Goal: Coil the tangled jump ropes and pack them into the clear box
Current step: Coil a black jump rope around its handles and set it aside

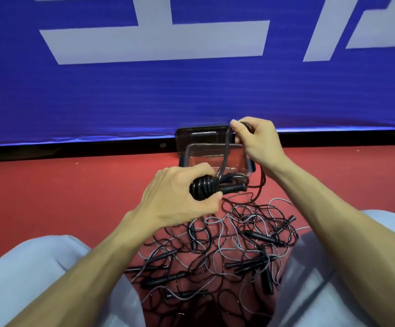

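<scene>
My left hand (pixel 180 193) grips a pair of black jump rope handles (pixel 215 186) with dark cord wound round them. A strand of that cord (pixel 226 149) runs up from the bundle to my right hand (pixel 256 140), which pinches it above the clear box (pixel 241 159). The open box sits on the red floor just beyond my hands, and I see nothing inside it. Between my knees lies a tangled heap of black and grey jump ropes (pixel 227 251) with several black handles.
The box's dark lid (pixel 199 135) leans behind it against a blue banner (pixel 191 90) with white lettering. My light trouser legs (pixel 38 279) flank the rope heap on both sides. Red floor (pixel 62 185) stretches to the left.
</scene>
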